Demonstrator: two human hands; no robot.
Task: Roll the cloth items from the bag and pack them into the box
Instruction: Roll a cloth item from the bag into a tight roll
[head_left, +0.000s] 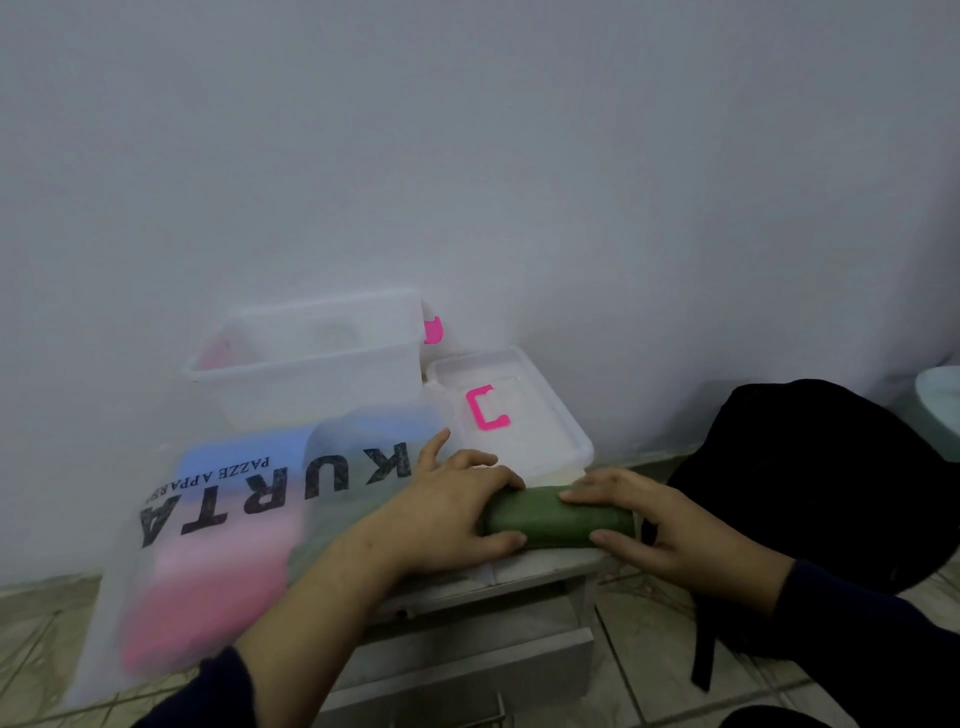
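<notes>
Against a plain pale wall, the clear plastic box (311, 358) stands open beyond the printed translucent bag (218, 525), while left hand (441, 514) and right hand (654, 525) clasp curled fingers over opposite ends of the green rolled cloth (558, 517), lying crosswise, box up-left.

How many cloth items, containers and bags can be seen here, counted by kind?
Rolled green cloth, held by left hand and right hand: 1
Folded cloths in the printed plastic bag (blue, pink): 2
Clear plastic box: 1
Box lid: 1
Plastic bag: 1
Black bag: 1
Total: 7
</notes>
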